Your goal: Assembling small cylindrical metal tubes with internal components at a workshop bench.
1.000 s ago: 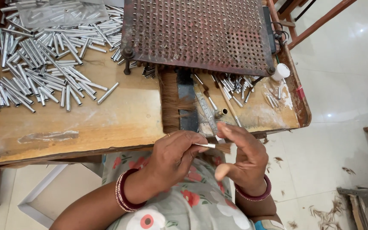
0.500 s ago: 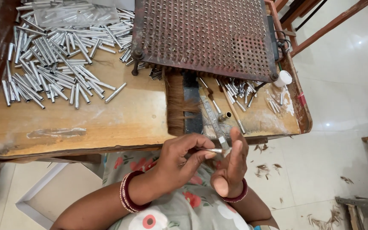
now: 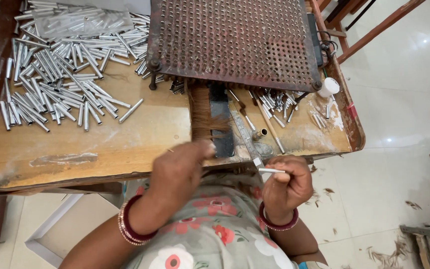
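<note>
Right hand [image 3: 288, 185] curled into a loose fist just off the table's [image 3: 100, 149] near edge, thumb and fingers clamped on a thin pale tube [image 3: 271, 171] lying level, tip pointing left. Left hand [image 3: 180, 172] blurred at the near edge, fingertips down at a tuft of brown bristle fibres [image 3: 204, 117] near the middle of the table; whether closed on any fibres, cannot tell. Dark flat bar [image 3: 221, 124] just right of the fibres, running from the rack to the near edge. Rusty perforated metal rack [image 3: 235, 40] standing on short legs at the far edge, centre to right. Heap of silver metal tubes [image 3: 60, 74] spread over the far left corner. Small scatter of tubes and sticks under the rack's right side; white cap-like piece [image 3: 329, 87] beside the right edge. Red bangles on both wrists.
</note>
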